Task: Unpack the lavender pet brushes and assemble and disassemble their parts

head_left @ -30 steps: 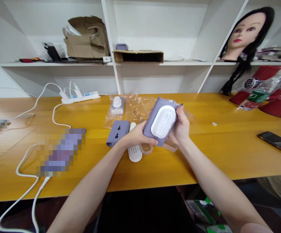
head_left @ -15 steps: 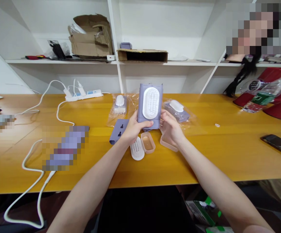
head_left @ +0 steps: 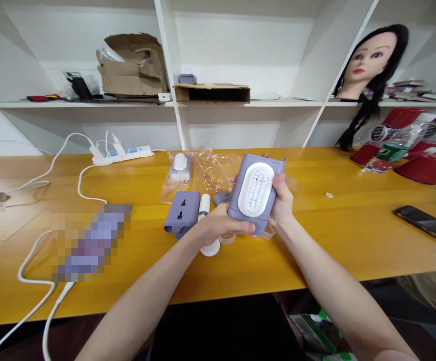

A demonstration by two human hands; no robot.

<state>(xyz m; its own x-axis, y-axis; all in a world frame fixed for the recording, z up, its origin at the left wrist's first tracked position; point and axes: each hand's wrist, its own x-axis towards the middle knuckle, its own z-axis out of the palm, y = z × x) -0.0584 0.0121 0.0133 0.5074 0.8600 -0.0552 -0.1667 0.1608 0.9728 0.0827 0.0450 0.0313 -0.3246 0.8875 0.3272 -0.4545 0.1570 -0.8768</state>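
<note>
Here we go, both hands are on it: the lilac case (head_left: 242, 210) is up off the tabletop (head_left: 334, 240), held tilted in front of the person, with a white oval brush (head_left: 256, 190) facing up on its front. The left hand (head_left: 221, 224) cups the lower edge, its fingers curled across the front, while the right hand (head_left: 282, 203) clamps the right side, so the case is gripped between them. Neither hand is spread. Just below, a lilac cover (head_left: 180, 213) with two slots lies beside the left wrist, and a white bristled piece (head_left: 209, 247) sits partly hidden under that wrist, next to a pale pink tray (head_left: 227, 238). Beyond them is a clear plastic bag (head_left: 218, 170), with a bagged white item (head_left: 179, 168) at its left edge. Off to the left sits a power strip (head_left: 122, 154) with white cables, and a phone (head_left: 428, 220) lies far right. Up on the shelf (head_left: 248, 104), there's a cardboard box (head_left: 212, 93).
</note>
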